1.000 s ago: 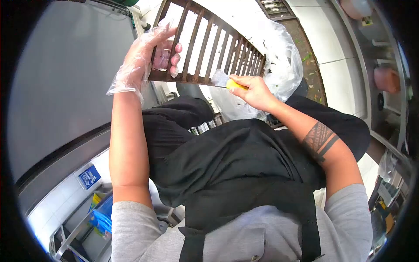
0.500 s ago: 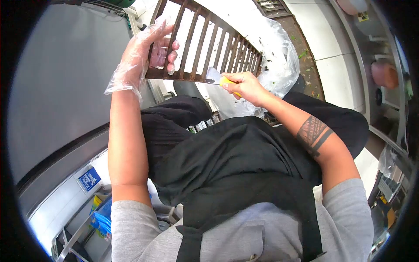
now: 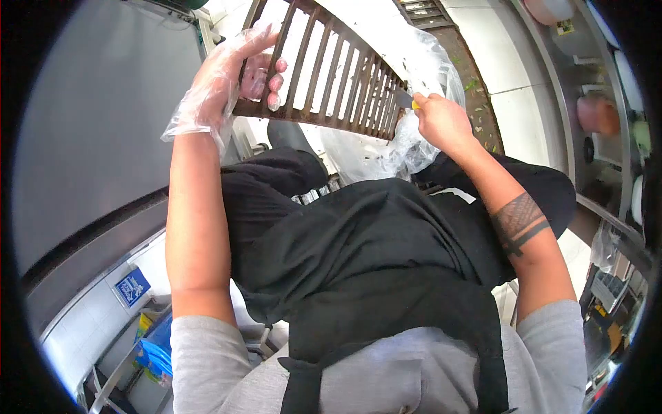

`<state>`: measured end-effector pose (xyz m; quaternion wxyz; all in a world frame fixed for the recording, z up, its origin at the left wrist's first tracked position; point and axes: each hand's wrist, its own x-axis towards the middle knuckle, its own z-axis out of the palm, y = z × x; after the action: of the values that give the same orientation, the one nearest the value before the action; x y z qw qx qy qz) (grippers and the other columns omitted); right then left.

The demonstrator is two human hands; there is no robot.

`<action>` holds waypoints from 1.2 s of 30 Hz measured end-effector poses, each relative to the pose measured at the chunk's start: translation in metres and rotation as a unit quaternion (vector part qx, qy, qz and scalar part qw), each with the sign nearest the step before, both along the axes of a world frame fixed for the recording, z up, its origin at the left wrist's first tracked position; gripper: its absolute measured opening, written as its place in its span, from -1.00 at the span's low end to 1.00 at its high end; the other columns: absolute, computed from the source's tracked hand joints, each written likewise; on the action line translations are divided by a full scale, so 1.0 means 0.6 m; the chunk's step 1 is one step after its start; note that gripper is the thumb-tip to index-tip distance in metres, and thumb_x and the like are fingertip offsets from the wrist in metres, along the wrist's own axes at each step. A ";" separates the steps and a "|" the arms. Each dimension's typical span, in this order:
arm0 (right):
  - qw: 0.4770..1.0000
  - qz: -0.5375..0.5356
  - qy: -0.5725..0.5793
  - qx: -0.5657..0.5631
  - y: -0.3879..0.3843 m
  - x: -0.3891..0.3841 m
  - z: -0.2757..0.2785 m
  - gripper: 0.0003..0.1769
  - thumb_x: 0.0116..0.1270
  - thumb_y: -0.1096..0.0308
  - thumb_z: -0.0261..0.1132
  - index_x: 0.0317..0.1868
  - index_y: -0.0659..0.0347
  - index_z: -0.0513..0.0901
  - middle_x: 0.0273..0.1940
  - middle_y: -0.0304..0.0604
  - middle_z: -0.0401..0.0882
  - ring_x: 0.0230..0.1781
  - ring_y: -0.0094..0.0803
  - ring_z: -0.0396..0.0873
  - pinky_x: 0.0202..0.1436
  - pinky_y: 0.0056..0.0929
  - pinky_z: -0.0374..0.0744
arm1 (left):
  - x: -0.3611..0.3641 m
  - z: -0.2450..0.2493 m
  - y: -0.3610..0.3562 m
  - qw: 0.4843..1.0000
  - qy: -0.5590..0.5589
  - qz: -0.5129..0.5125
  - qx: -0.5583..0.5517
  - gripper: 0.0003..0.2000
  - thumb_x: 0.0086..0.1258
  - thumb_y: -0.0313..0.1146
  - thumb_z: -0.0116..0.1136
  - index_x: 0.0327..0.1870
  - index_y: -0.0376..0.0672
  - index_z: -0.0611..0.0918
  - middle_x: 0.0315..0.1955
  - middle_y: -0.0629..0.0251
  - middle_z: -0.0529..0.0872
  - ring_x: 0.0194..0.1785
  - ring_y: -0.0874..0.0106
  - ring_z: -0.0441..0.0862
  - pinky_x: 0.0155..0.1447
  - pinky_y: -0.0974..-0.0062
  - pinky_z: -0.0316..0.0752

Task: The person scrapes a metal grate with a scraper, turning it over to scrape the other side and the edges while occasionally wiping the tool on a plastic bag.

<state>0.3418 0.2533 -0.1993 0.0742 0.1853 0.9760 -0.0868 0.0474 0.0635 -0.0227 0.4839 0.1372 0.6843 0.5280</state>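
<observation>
A long brown slatted grate (image 3: 297, 116) slants across the upper middle, tilted over the floor. My left hand (image 3: 256, 69), in a clear plastic glove, grips its near left end, fingers wrapped round a bar. Bare and closed, my right hand (image 3: 443, 121) holds a scraper by its yellow handle (image 3: 415, 105). The scraper's grey blade (image 3: 403, 98) is at the far right end of the grate. Beneath and beside that end lies a clear plastic bag (image 3: 441, 65), with dark bits in it.
On the left is a large grey panel (image 3: 89, 124). A floor drain channel (image 3: 476, 90) with green scraps runs along white tiles (image 3: 510, 62). Metal shelving (image 3: 562, 90) with containers stands at the right. Blue plastic packaging (image 3: 157, 348) is at the lower left.
My right hand has moved right and slightly up with the scraper, from the grate's near edge to its far end. The left hand keeps its hold, and the grate has shifted slightly.
</observation>
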 end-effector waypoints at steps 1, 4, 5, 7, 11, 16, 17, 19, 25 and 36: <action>0.996 -0.067 -0.002 -0.062 -0.001 0.001 0.017 -0.60 0.47 0.29 0.37 0.26 0.23 0.70 -0.15 0.11 0.76 -0.15 0.04 0.76 -0.05 -0.02 0.69 | -0.002 -0.002 -0.001 1.000 0.005 -0.006 0.010 -0.51 0.52 -0.02 0.40 0.19 -0.25 0.59 -0.29 0.19 0.68 -0.40 0.44 0.63 -0.36 0.42 0.67; 0.977 -0.120 0.031 -0.171 -0.020 -0.003 0.049 -0.57 0.46 0.26 0.38 0.26 0.25 0.73 -0.03 0.18 0.79 -0.01 0.10 0.78 0.10 -0.01 0.70 | 0.003 -0.001 -0.007 1.000 0.004 -0.002 0.008 -0.54 0.51 -0.03 0.41 0.13 -0.23 0.59 -0.29 0.19 0.69 -0.41 0.45 0.64 -0.37 0.42 0.67; 0.967 -0.113 0.070 -0.216 -0.025 -0.009 0.057 -0.57 0.47 0.23 0.38 0.25 0.27 0.74 0.02 0.19 0.81 0.03 0.09 0.79 0.15 -0.07 0.70 | 0.003 0.001 -0.001 1.000 -0.001 0.000 0.000 -0.55 0.51 -0.03 0.41 0.12 -0.23 0.59 -0.30 0.20 0.69 -0.41 0.45 0.64 -0.38 0.43 0.66; 0.950 -0.113 0.087 -0.276 -0.046 -0.024 0.078 -0.57 0.46 0.23 0.38 0.24 0.27 0.76 0.04 0.21 0.80 0.06 0.08 0.78 0.18 -0.09 0.70 | 0.016 0.011 0.002 1.000 0.013 0.007 -0.007 -0.54 0.51 -0.02 0.41 0.11 -0.23 0.59 -0.30 0.20 0.69 -0.41 0.45 0.64 -0.38 0.43 0.67; 0.943 -0.053 0.082 -0.317 -0.077 -0.072 0.123 -0.57 0.44 0.22 0.40 0.21 0.27 0.78 0.06 0.23 0.79 0.06 0.09 0.78 0.21 -0.11 0.70 | 0.018 0.014 0.002 1.000 0.026 0.001 -0.005 -0.51 0.53 0.00 0.39 0.14 -0.25 0.59 -0.29 0.19 0.68 -0.41 0.45 0.63 -0.37 0.42 0.66; 0.970 0.022 0.079 -0.227 -0.077 -0.099 0.105 -0.59 0.43 0.24 0.40 0.20 0.27 0.79 -0.02 0.14 0.82 0.03 0.04 0.79 0.17 -0.13 0.71 | 0.006 -0.002 -0.005 1.000 0.022 0.009 -0.002 -0.40 0.53 0.08 0.37 0.26 -0.30 0.58 -0.24 0.16 0.68 -0.38 0.45 0.63 -0.37 0.43 0.66; 0.966 0.036 0.090 -0.239 -0.073 -0.097 0.095 -0.60 0.43 0.24 0.40 0.18 0.27 0.79 -0.03 0.13 0.82 0.01 0.04 0.79 0.15 -0.12 0.71 | 0.002 -0.004 -0.005 1.000 0.027 0.014 -0.008 -0.36 0.52 0.11 0.36 0.30 -0.32 0.57 -0.23 0.16 0.68 -0.37 0.45 0.63 -0.37 0.44 0.65; 0.961 0.050 0.100 -0.251 -0.071 -0.091 0.081 -0.61 0.43 0.25 0.40 0.17 0.26 0.79 -0.05 0.11 0.82 -0.01 0.04 0.79 0.12 -0.10 0.72 | -0.006 -0.009 -0.003 1.000 0.020 0.010 -0.003 -0.33 0.52 0.13 0.35 0.33 -0.34 0.56 -0.23 0.16 0.68 -0.37 0.45 0.63 -0.36 0.44 0.66; 0.949 0.032 0.163 -0.269 -0.088 -0.102 0.069 -0.62 0.42 0.28 0.40 0.18 0.25 0.78 -0.07 0.10 0.82 -0.05 0.05 0.78 0.08 -0.08 0.71 | 0.011 0.006 0.014 0.999 0.042 0.014 -0.028 -0.12 0.56 0.21 0.27 0.50 -0.53 0.39 -0.27 0.14 0.65 -0.41 0.42 0.60 -0.41 0.42 0.56; 0.832 -0.180 0.137 -0.506 -0.126 -0.081 -0.024 -0.50 0.46 0.26 0.49 0.31 0.35 0.72 0.26 0.20 0.75 0.24 -0.27 0.77 0.34 -0.39 0.62 | -0.012 -0.014 0.005 1.000 0.010 0.014 -0.008 -0.19 0.57 0.17 0.28 0.51 -0.43 0.40 -0.25 0.12 0.66 -0.40 0.43 0.60 -0.39 0.42 0.59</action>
<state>0.2935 0.1779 -0.2139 0.0061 0.2801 0.7452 -0.6051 0.0405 0.0663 -0.0312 0.4702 0.1291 0.6953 0.5280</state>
